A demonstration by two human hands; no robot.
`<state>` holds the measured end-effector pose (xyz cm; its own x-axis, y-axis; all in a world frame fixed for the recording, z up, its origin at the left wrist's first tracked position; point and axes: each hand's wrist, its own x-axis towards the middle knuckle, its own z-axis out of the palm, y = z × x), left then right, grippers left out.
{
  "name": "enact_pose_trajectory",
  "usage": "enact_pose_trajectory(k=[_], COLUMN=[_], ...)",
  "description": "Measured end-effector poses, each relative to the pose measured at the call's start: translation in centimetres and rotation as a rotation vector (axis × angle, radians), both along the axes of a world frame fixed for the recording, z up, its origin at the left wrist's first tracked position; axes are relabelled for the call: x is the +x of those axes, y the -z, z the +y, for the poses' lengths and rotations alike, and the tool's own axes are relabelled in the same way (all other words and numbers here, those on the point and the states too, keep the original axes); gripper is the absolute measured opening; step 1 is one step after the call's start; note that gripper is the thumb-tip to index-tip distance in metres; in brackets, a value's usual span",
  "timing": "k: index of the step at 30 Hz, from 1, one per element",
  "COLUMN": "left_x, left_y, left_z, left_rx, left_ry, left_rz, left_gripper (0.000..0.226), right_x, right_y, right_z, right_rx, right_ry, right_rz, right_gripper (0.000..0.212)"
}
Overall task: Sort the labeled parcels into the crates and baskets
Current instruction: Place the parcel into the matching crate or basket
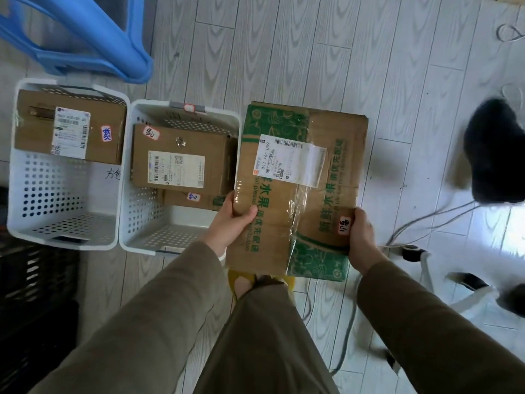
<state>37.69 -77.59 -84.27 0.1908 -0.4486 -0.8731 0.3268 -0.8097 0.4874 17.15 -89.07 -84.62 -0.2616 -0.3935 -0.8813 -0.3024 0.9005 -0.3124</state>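
1. Both hands grasp the green-printed brown cardboard parcel (312,223) by its near corners, our left hand (231,220) and right hand (365,240) with thumbs on top; we hold it just beside the white perforated plastic basket (221,115).
2. We judge it stiff, creased, tape-slick: opposite edges suit best.

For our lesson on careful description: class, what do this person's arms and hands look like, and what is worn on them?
Both arms are covered by long, loose olive-brown sleeves, the left sleeve and the right sleeve, each ending at the wrist. The fabric is plain, with no visible markings. The left hand and right hand are bare: no gloves, and no watch or ring shows.
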Motion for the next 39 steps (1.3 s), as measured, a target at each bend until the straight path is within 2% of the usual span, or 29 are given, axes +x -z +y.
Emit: enact_pose_trajectory(k=[11, 15, 19, 24, 28, 30, 34, 39], left_x=[-0.3, -0.6, -0.7, -0.6, 0.4, 1.0, 2.8, 5.7], left_y=[0.0, -0.1, 0.2, -0.9, -3.8, -5.7, -10.2, -16.7], left_z=[0.1, 0.3, 0.0, -0.5, 0.0, 0.2, 1.1, 2.1], left_rx=[0.017, 0.035, 0.117, 0.196, 0.213, 0.199, 0.186, 0.097], left_ry=[-0.065, 0.006, 0.075, 0.149, 0.121, 0.087, -0.016, -0.155], left_rz=[-0.025, -0.040, -0.142, -0.268, -0.305, -0.324, -0.321, -0.323], left_gripper=[0.042, 0.038, 0.053, 0.044, 0.063, 0.059, 0.052, 0.054], right_x=[0.5, 0.4, 0.5, 1.2, 2.6, 3.8, 7.4, 12.7], right_y=[0.7, 1.2, 1.3, 0.0, -3.3, -5.3, -9.7, -16.4], right_z=[0.4, 0.4, 0.3, -0.6, -1.1, -1.6, -2.4, -3.0], right_rx=[-0.044, -0.057, -0.046, -0.017, -0.151, -0.201, -0.121, -0.167], right_ry=[-0.019, -0.054, -0.167, -0.194, -0.187, -0.227, -0.355, -0.502], right_rz=[0.032, 0.051, 0.108, 0.189, 0.257, 0.225, 0.058, -0.044], right_gripper=[0.034, 0.040, 0.051, 0.053, 0.048, 0.043, 0.017, 0.024])
